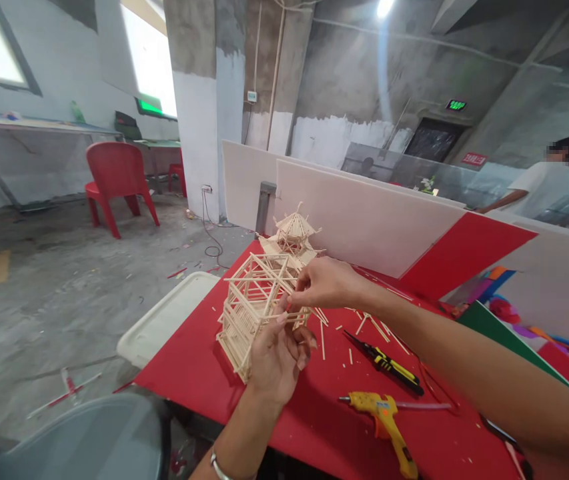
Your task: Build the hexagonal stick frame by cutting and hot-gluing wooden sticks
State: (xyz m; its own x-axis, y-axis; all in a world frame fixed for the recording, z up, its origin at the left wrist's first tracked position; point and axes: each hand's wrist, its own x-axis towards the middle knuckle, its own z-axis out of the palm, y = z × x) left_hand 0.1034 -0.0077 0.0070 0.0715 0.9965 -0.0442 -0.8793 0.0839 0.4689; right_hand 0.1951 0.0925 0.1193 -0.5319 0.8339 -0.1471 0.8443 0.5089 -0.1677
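Centre of frame: my left hand grips the stick frame model. My right hand pinches its upper rail above the red counter.

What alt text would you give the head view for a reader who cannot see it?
Both hands, left hand and right hand, grip a stick-built model frame tilted on a red table. A smaller stick pavilion stands behind it; a yellow glue gun, cutters and loose sticks lie to the right.
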